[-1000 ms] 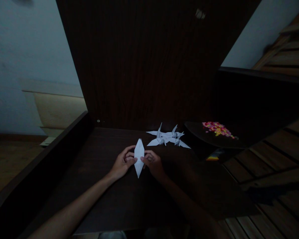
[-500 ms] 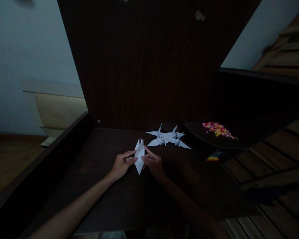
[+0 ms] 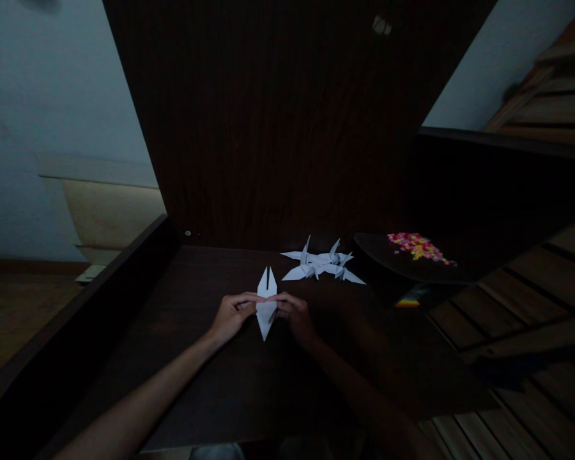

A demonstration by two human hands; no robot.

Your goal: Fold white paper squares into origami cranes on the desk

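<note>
A folded piece of white origami paper (image 3: 267,313) lies over the dark table, its two narrow points facing away from me and one wider point towards me. My left hand (image 3: 234,314) pinches its left edge between thumb and fingers. From the other side, my right hand (image 3: 294,314) grips the right edge, fingertips pressed on the fold across the middle. The thumbs are partly hidden by the paper. Just beyond my right hand rest several finished white paper cranes (image 3: 319,260), wings spread and close together.
Small pink, red and yellow pieces (image 3: 419,248) are heaped on a dark corner shelf (image 3: 374,246) at the right. A tall dark panel (image 3: 282,128) closes off the back of the tabletop (image 3: 196,383). A raised side board (image 3: 91,300) runs along the left.
The upper flap of the paper is now folded down towards me, showing a slit between two far points. Both hands' fingertips have moved in onto the crease.
</note>
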